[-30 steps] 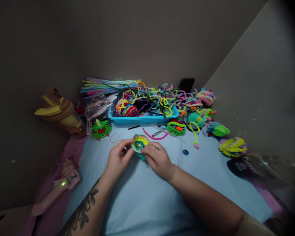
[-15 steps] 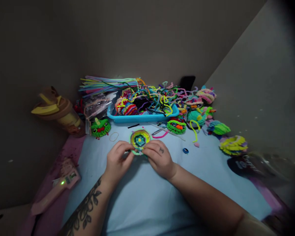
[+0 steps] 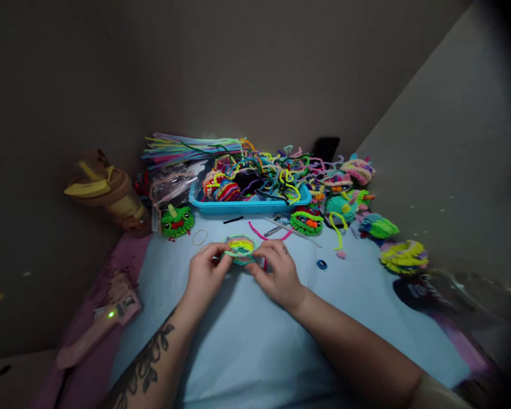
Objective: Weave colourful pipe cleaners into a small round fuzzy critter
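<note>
A small round fuzzy piece (image 3: 241, 250), hollow like a bowl and yellow inside, sits between two bare hands near the center of the frame, just above the cloth-covered desk (image 3: 238, 352) or resting on it; which cannot be told. The fingers of the left hand (image 3: 208, 270) pinch its left edge. The right hand (image 3: 279, 275) meets the right edge, thumb set lower and forefinger higher, though whether those fingers clamp tight cannot be told. Held from opposite sides, the rim is likely kept steady with its opening in the wearer's view.

Just beyond lie a pale loop (image 3: 200, 237) and a pink strip (image 3: 255, 230), seemingly placed within easy reach. Two finished-looking green figures, one left of center (image 3: 177, 221) and one right (image 3: 306, 221), flank the work, apparently parked out of the way. A blue tray (image 3: 251, 208) at upper center corrals loose strands, perhaps to spare the working area. At lower left, a pink tool (image 3: 102, 335) with a lit green light lies toward the edge, probably to keep it clear of the wrists.
</note>
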Tool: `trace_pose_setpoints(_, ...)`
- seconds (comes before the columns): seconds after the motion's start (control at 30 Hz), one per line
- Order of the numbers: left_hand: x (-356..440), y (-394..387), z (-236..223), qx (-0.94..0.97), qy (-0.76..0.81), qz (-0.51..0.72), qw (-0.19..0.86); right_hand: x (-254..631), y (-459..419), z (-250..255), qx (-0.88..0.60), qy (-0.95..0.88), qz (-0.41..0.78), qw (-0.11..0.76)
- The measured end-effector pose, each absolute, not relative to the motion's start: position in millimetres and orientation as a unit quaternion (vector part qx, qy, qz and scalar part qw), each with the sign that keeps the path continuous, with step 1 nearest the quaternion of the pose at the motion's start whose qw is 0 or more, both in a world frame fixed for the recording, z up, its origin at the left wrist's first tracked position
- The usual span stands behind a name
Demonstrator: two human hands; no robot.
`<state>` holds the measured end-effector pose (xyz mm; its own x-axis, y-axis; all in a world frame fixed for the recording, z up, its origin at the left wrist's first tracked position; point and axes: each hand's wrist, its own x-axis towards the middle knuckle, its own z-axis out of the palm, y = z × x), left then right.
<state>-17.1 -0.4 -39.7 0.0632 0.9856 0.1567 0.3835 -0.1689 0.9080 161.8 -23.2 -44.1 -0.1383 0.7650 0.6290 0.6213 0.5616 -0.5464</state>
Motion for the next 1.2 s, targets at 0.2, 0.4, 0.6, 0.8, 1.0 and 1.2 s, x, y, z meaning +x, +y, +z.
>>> trace_pose_setpoints(0.2, -14.4, -1.5, -40.7, 0.634, 0.537, 0.417, 0.369, 153.5, -20.4, -49.9, -0.519, -0.715, 0.143, 0.446)
trace_pose_setpoints(0.4, -14.1, -2.9, -40.1, 0.699, 0.524, 0.396, 0.283, 153.1, -15.3, -50.4, -0.531, -0.662, 0.225, 0.479)
trace_pose_setpoints(0.6, -12.4, -7.3, -35.1, 0.806, 0.437, 0.367, 0.154, 153.7, -14.8, -47.4, -0.525, -0.657, 0.218, 0.496)
trace_pose_setpoints(0.8, -8.5, -7.9, -38.8, 0.796, 0.433, 0.377, 0.189, 154.2, -19.6, -49.3, -0.529, -0.651, 0.252, 0.483)
trace_pose_setpoints(1.0, -9.8, -7.5, -36.8, 0.749, 0.463, 0.418, 0.222, 155.7, -20.5, -51.8, -0.513, -0.613, 0.337, 0.498)
trace_pose_setpoints(1.2, -7.8, -11.2, -27.7, 0.682, 0.502, 0.427, 0.318, 156.2, -14.3, -52.0, -0.518, -0.480, 0.444, 0.552)
